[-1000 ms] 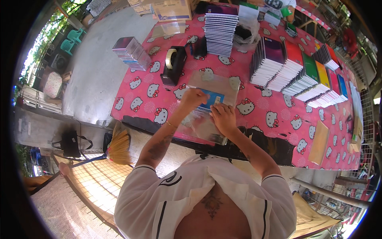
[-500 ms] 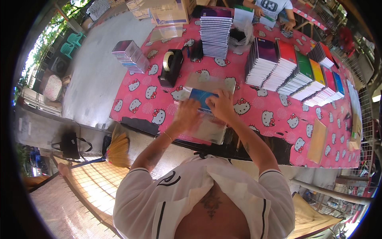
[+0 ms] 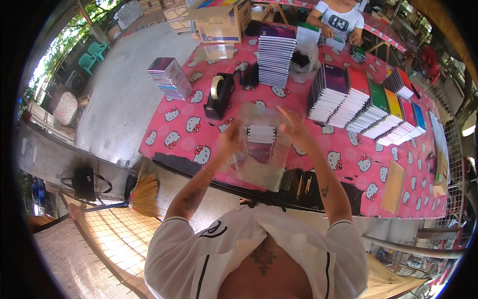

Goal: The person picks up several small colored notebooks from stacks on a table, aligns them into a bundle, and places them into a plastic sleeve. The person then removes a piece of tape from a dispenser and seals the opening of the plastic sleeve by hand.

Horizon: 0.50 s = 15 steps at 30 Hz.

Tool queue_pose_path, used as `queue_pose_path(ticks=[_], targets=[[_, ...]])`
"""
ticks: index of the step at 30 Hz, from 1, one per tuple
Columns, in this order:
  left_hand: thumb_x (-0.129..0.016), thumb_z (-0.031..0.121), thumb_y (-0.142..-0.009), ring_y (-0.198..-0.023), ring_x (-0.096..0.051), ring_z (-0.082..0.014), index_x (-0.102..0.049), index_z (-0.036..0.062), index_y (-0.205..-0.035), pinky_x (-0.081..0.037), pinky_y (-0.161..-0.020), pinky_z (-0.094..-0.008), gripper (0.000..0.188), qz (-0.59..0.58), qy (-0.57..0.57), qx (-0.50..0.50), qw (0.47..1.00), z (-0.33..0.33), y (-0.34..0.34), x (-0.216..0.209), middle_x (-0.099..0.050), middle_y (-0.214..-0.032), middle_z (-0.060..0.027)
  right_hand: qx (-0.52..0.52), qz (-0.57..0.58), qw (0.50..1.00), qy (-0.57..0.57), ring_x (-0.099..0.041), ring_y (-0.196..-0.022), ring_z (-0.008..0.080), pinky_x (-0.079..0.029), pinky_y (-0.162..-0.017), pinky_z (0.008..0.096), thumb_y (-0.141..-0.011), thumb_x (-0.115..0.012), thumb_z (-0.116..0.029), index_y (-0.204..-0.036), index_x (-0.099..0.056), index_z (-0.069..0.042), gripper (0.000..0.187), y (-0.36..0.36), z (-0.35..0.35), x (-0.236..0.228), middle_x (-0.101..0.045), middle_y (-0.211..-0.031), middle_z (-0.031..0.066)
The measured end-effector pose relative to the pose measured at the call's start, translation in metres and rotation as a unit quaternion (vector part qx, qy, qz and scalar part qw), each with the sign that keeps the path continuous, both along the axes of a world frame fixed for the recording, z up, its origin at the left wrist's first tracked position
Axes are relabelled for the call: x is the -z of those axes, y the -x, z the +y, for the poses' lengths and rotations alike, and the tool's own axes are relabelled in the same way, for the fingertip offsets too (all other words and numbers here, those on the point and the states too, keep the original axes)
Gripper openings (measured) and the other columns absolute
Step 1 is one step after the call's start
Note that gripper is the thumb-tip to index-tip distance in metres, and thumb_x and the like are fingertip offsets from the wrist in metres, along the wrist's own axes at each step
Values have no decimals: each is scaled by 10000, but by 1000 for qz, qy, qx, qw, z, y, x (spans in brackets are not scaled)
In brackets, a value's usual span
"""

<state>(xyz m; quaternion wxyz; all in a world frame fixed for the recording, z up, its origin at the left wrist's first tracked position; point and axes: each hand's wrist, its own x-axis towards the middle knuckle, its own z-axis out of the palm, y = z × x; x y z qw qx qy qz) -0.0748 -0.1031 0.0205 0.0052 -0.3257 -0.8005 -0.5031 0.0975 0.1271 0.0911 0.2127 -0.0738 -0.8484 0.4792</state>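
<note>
Both my hands are raised over the near edge of a pink patterned table (image 3: 348, 164). My left hand (image 3: 230, 140) grips the left side of a clear plastic bag (image 3: 263, 164) and my right hand (image 3: 295, 127) holds its right top edge. Inside the bag sits a small stack of spiral notebooks (image 3: 261, 142), white edge up with a dark purple cover below. The bag hangs upright between my hands, above a pile of clear bags on the table.
A black tape dispenser (image 3: 218, 94) stands left of my hands. Stacks of notebooks (image 3: 275, 55) rise behind, with rows of coloured notebooks (image 3: 371, 107) at right and a small stack (image 3: 169, 77) at left. A cardboard box (image 3: 219, 22) and another person (image 3: 338, 20) are at the far side.
My hands have lifted off the table with the bagged notebooks; earlier they pressed a blue-covered stack flat on the pile of bags.
</note>
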Motion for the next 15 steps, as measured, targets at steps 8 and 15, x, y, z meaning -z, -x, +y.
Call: queue_pose_path(ticks=[8, 15], targets=[[-767, 204, -837, -779, -617, -190, -705, 51, -1107, -510, -704, -320, 317, -402, -9, -15, 916, -36, 164, -38, -656, -880, -70, -10, 64, 955, -289, -503, -1235, 296, -349, -1057, 502, -846, -736, -278, -1021, -702, -155, 217, -14, -60, -74, -541, -1371, 50], [-698, 158, -862, -760, -661, -137, -697, 18, -992, -513, -693, -302, 191, -329, -184, -9, 926, -57, 155, 17, -691, -782, -51, 47, 64, 939, -335, -545, -1139, 257, -348, -1031, 452, -837, -743, -258, -1123, -707, -151, 308, 3, -93, -68, -617, -1247, 18]])
